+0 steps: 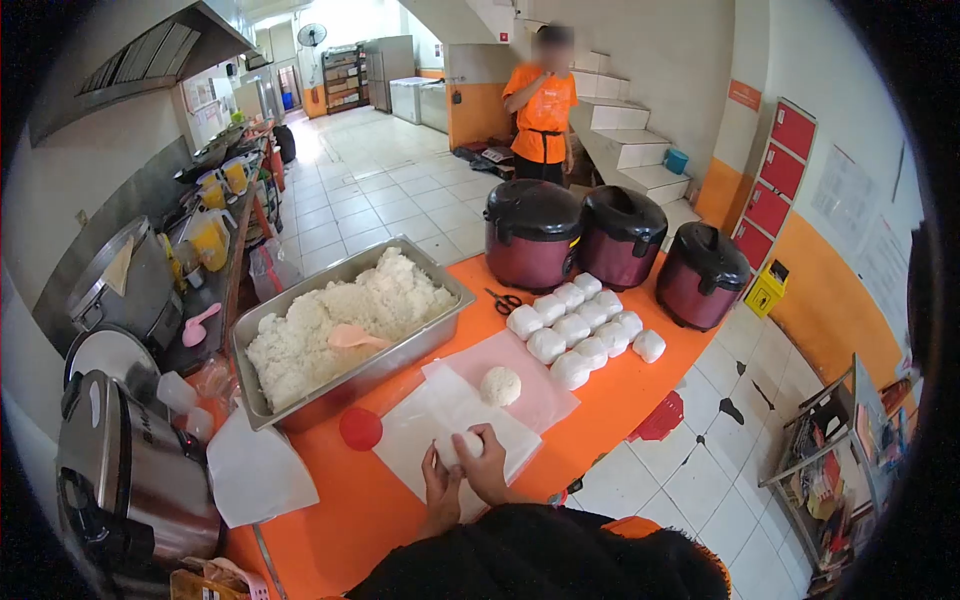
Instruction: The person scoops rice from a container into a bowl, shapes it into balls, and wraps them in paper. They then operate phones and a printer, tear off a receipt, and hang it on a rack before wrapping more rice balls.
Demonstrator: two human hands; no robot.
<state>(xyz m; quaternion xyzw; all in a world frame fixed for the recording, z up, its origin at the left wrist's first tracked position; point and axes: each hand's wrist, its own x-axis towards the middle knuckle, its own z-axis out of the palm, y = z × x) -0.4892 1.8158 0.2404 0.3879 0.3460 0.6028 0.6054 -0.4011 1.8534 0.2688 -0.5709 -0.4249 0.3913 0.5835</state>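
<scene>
Left hand [440,487]: curled around rice ball [458,446], lower centre.
Right hand [492,465]: cupping same ball.
Beneath: plastic sheet [420,415] on table [340,510].

The left grip [440,487] and right grip [487,465] are bare, like the forearms behind them, and further behind is a black garment [540,555] with orange cloth [640,527] at its right side.

- Three maroon rice cookers [620,235] are set at the far edge of the orange tabletop [330,510].
- Scissors [506,301] are laid just beside them.
- A person in an orange shirt [541,115] is seen by the stairs [630,145].
</scene>
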